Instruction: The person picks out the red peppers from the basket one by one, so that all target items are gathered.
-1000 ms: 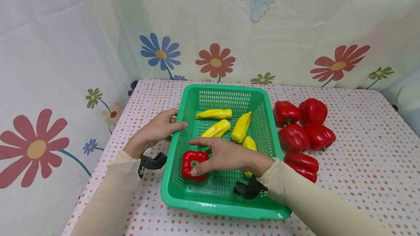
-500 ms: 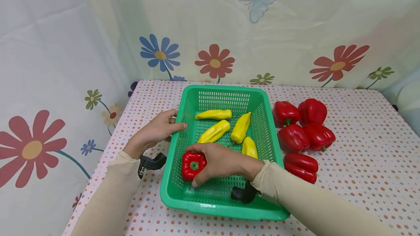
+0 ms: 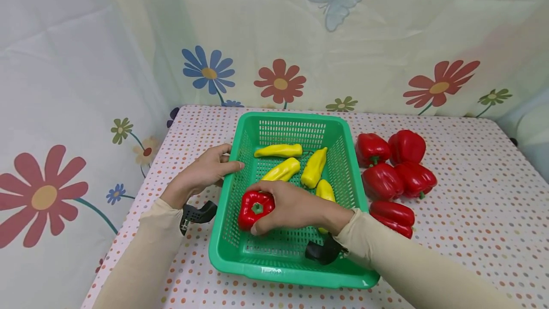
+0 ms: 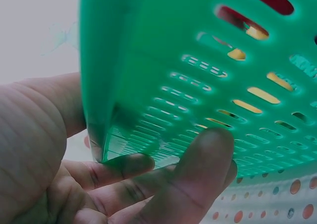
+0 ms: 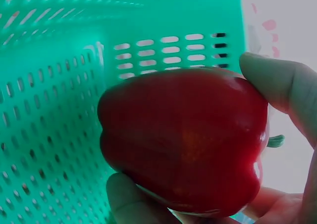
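Inside the green plastic basket (image 3: 283, 278), my right hand (image 3: 296, 206) grips a red bell pepper (image 3: 256, 208) near the left wall, thumb on one side and fingers on the other. Its green stem faces up. The right wrist view shows the pepper (image 5: 183, 140) lying across the fingers, with the basket floor and wall behind. My left hand (image 3: 210, 168) holds the basket's left rim, thumb over the top. In the left wrist view, fingers (image 4: 198, 174) press the outside of the slotted wall (image 4: 148, 50). Several yellow peppers (image 3: 314, 168) lie on the basket floor, one partly behind my right hand.
Several red bell peppers (image 3: 383, 181) sit in a cluster on the dotted tablecloth (image 3: 472, 204), just right of the basket. A flowered curtain (image 3: 369, 37) hangs behind the table and along its left side.
My right hand first hovers over the red bell pepper, then closes around it. The pepper has since risen slightly and tilted. My left hand stays on the rim.
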Demonstrator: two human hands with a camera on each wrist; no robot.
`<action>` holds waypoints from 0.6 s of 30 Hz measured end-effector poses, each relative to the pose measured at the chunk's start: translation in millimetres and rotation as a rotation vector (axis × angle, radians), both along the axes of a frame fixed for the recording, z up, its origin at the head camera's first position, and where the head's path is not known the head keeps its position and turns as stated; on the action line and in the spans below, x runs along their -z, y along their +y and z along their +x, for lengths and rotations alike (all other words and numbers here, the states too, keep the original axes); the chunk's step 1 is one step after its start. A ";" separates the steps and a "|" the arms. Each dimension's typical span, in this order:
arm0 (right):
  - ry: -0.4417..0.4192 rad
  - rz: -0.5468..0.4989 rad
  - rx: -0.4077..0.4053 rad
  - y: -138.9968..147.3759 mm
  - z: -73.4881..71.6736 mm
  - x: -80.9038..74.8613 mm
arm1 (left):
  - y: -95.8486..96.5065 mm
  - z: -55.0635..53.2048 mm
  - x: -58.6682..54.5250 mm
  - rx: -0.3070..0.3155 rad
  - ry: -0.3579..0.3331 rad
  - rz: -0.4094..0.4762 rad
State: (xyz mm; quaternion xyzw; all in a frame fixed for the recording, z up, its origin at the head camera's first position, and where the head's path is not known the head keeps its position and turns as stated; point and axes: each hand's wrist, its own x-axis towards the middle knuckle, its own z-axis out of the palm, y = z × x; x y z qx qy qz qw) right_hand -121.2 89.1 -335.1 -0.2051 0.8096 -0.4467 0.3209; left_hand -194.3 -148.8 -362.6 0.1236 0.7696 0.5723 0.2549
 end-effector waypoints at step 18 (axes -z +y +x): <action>0.014 0.001 0.155 40.8 8.2 -27.2 | 1.2 2.4 -2.2 -0.012 -0.008 0.008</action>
